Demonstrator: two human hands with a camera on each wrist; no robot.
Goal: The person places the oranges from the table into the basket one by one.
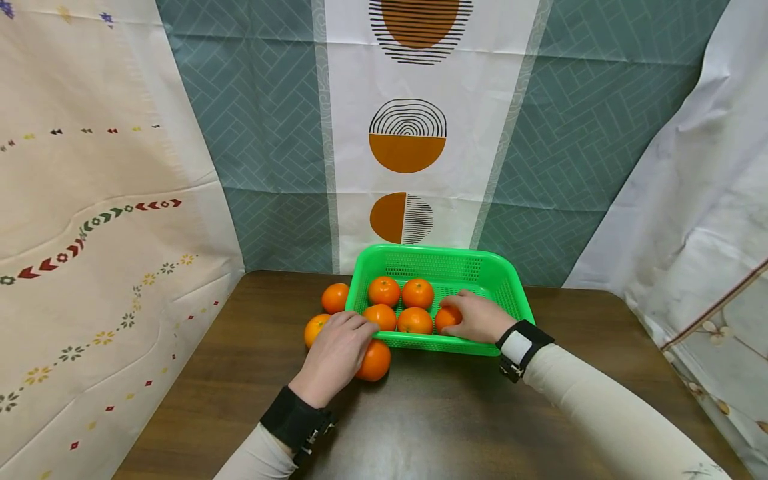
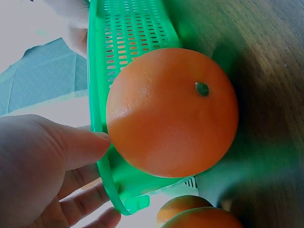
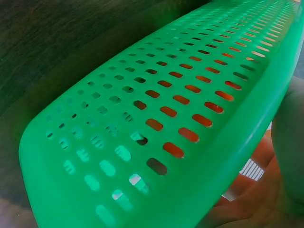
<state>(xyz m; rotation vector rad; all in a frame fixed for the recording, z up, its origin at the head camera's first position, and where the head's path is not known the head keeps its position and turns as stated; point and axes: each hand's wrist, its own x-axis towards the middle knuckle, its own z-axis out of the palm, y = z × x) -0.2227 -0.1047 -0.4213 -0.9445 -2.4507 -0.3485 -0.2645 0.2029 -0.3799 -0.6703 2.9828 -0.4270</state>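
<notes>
A dark wooden surface (image 1: 456, 413) stands before hung cloths: a teal patterned backdrop (image 1: 264, 133) with a white middle strip printed with orange half-circles, and pale cloths at either side. Toward the back of the surface sits a green basket (image 1: 443, 263), rectangular, with slotted walls; the right wrist view shows its near wall (image 3: 156, 142) close up, with orange showing through the slots. Five oranges lie inside it, two in the back row (image 1: 384, 291) and three along the near wall. The right hand (image 1: 480, 318) reaches over the near rim into the basket, fingers curled over the rightmost orange (image 1: 447, 318) of the near row and gripping it. The left hand (image 1: 336, 353) lies outside the basket at its near left corner, palm down, fingers spread and only loosely bent over an orange on the surface (image 1: 375, 361), resting on it; the left wrist view shows this orange (image 2: 172, 112) touching the basket's outer wall (image 2: 128, 33), stem dimple up, with the thumb tip (image 2: 80, 142) against its side. Two more oranges lie on the surface left of the basket, one (image 1: 334, 297) just beside the basket's left wall, the other (image 1: 315, 328) nearer, partly hidden behind the left hand.
</notes>
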